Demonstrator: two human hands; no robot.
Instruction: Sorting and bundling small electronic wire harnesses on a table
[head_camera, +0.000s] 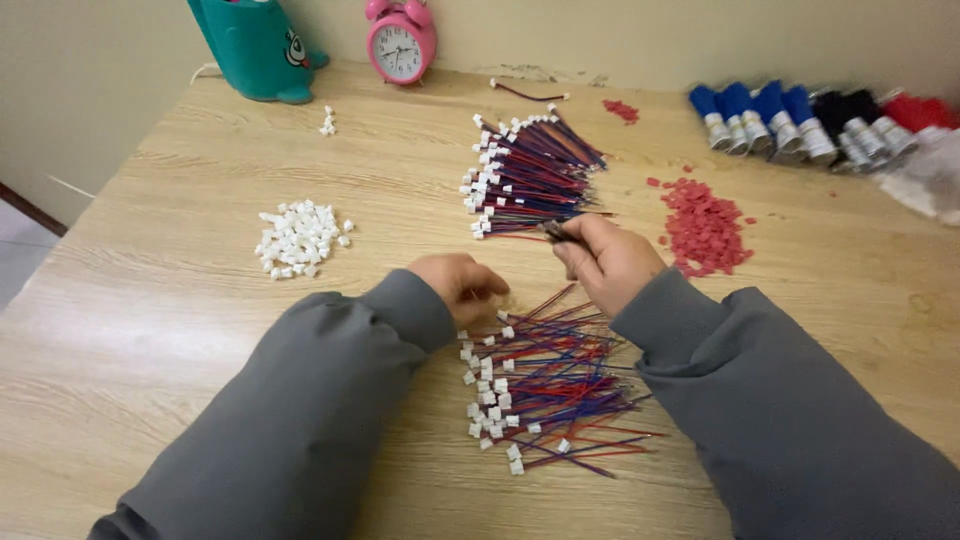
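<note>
Honestly, fiddly wire sorting

Nearest: loose wire pile (545, 385) on the desk (150, 330), red and blue leads with white plugs. Left hand (462, 287) curled at the pile's top edge, fingers bent, can't tell if gripping anything. Right hand (605, 260) pinching a thin wire end (553, 231). Probably light, floppy, tangle-prone; best grabbed near the plug. Further back: neat wire bundle (530, 175), white connectors (298, 238), red bits (703, 225).
</note>
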